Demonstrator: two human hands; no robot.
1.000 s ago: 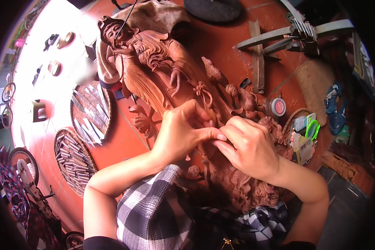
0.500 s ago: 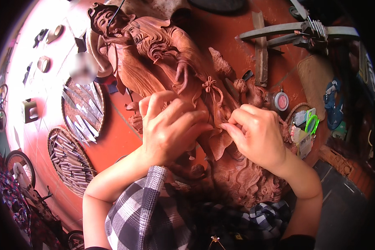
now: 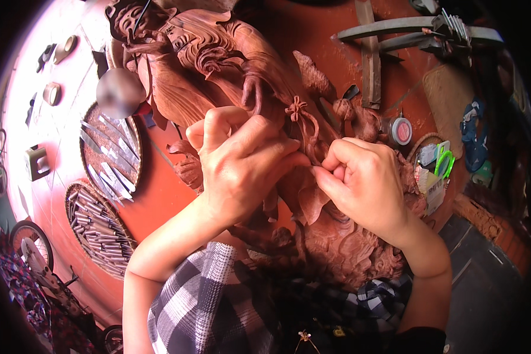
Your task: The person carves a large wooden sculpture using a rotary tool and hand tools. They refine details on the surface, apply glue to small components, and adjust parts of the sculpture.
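Left of you, on the red tile floor (image 3: 153, 203): one round tray (image 3: 140, 150) bearing flat blades (image 3: 113, 146), brown dust among them. Just beside it, nearer you, second tray (image 3: 70, 229), piled with slim rods (image 3: 97, 221). Bicycle wheel (image 3: 32, 245) farther out, at your lower left. To your right: lidded jar (image 3: 401, 131); basket (image 3: 423, 141) holding green-handled scissors (image 3: 447, 164) and packets (image 3: 435, 192); blue cloth (image 3: 472, 141) beside a brown mat (image 3: 445, 100). Ahead right, grey bars (image 3: 389, 26) cross a long strip (image 3: 371, 68).

Woodcarving workshop: carved wooden figure (image 3: 271, 79), trays (image 3: 140, 141) of probable chisels (image 3: 97, 225)
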